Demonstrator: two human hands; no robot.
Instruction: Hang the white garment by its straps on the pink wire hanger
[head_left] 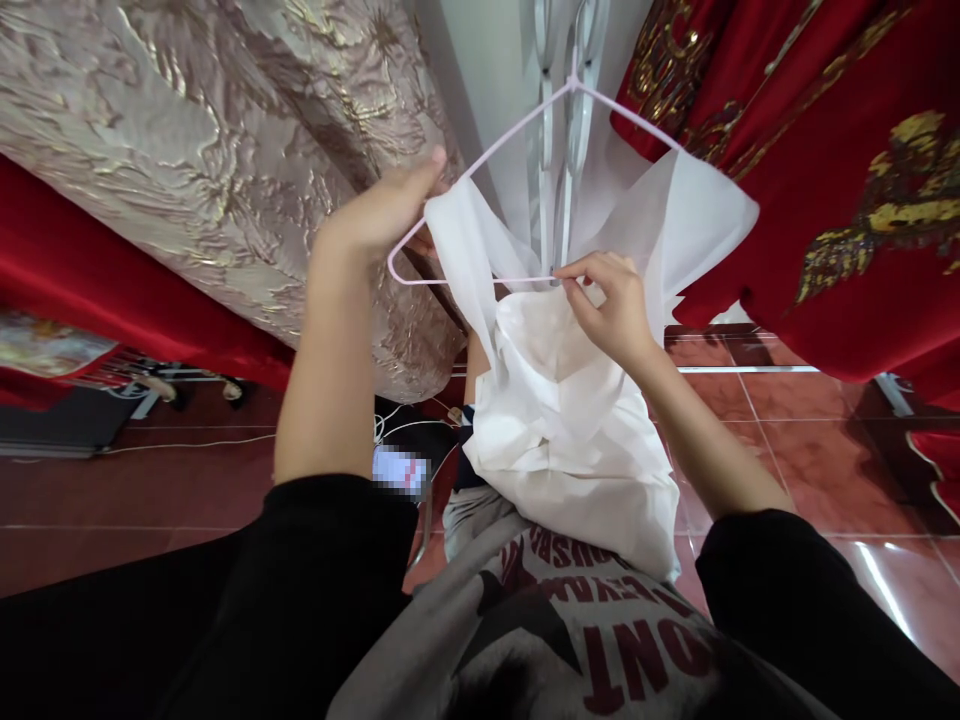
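Observation:
A pale pink wire hanger (501, 146) is held up in front of me, with a white garment (570, 420) draped over it and hanging down to my lap. My left hand (390, 205) grips the hanger's left shoulder together with the white fabric there, fingers closed. My right hand (611, 300) pinches the hanger's bottom bar and the white cloth near its middle, fingers curled. The garment's right strap spreads over the hanger's right arm (697, 215).
A beige and gold brocade garment (225, 150) hangs at the left, and red gold-embroidered garments (840, 180) hang at the right. A white wall (487, 60) with more hangers is behind. Red floor tiles (750, 420), cables and a rack's wheeled foot (157, 385) lie below.

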